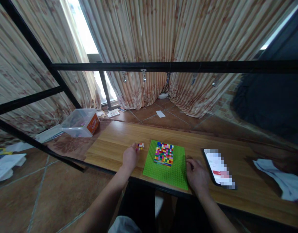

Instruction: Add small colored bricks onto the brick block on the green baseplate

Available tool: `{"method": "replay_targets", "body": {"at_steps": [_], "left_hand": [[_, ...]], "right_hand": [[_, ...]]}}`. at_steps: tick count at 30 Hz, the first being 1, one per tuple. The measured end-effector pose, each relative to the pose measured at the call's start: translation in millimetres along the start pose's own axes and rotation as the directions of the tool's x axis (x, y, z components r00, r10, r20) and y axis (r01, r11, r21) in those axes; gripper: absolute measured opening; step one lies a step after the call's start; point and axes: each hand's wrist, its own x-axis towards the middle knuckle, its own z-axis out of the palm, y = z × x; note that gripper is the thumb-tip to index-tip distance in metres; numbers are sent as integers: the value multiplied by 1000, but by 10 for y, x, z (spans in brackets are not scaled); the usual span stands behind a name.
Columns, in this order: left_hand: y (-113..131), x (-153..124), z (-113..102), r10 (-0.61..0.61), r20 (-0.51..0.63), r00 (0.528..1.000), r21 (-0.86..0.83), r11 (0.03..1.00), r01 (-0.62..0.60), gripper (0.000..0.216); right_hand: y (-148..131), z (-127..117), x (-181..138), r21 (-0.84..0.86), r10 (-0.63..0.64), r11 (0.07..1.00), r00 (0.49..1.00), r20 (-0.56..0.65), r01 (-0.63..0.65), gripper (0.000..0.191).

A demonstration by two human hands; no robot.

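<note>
My left hand (130,158) reaches to a small pile of loose toy bricks (140,146) on the wooden table, left of the green baseplate (167,176). Its fingers are closed at the pile's near edge; what they pinch is too small to make out. On the baseplate sits a square block of multicoloured toy bricks (164,152), its top a mix of red, yellow, blue, white, pink and green. Beside the plate's right edge my right hand (197,176) rests with curled fingers, thumb close to the forefinger. Whatever it holds, if anything, is hidden.
A phone (215,166) with a lit screen lies right of my right hand. White paper or cloth (282,178) is at the table's right end. Beyond the left end stands a clear plastic box (78,121). A black metal bar (173,67) crosses above the far side.
</note>
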Motion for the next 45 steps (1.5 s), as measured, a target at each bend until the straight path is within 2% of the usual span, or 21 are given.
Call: {"method": "replay_targets", "body": {"at_steps": [4,6,9,11,14,17,20,25,28,36,41,45], "left_hand": [[7,19,-19,-19,-49,999,-164,986,11,11],[66,26,-64,50,-69,996,-296,953,-69,6],[255,11,-170,187,-111,976,-466,858,-218,10],[430,-20,-248,251,-126,960,-532,799,-279,14],[701,-79,-339,352,-77,933,-583,743,-329,18],[917,-114,-378,415,-24,910,-565,745,-354,23],[1053,-99,-362,495,-20,868,-523,735,-431,27],[1170,-6,-283,608,59,792,-330,761,-559,30],[1210,45,-232,623,85,777,-222,772,-595,26],[1264,108,-102,689,58,723,-136,722,-678,20],[1291,127,-102,698,57,714,-111,715,-690,20],[1303,149,-124,715,101,691,-60,698,-714,21]], "right_hand": [[13,21,-4,-7,-10,1000,1000,-5,10,28],[19,34,-6,-14,-5,1000,1000,-10,5,28],[21,44,-2,-21,8,1000,1000,-6,-8,27],[19,43,6,-9,8,1000,1000,1,-8,27],[9,38,14,15,12,1000,1000,-3,-12,27],[-7,30,12,35,19,999,1000,-4,-19,28],[-25,19,7,44,26,999,1000,-3,-25,28],[-35,7,7,53,17,998,1000,-4,-17,27],[-27,14,12,62,12,998,1000,-6,-11,27],[-10,34,15,67,5,998,1000,-5,-5,28],[-5,34,14,81,3,997,1000,-1,-3,28],[-6,30,16,83,-1,997,1000,-6,2,28]]}}
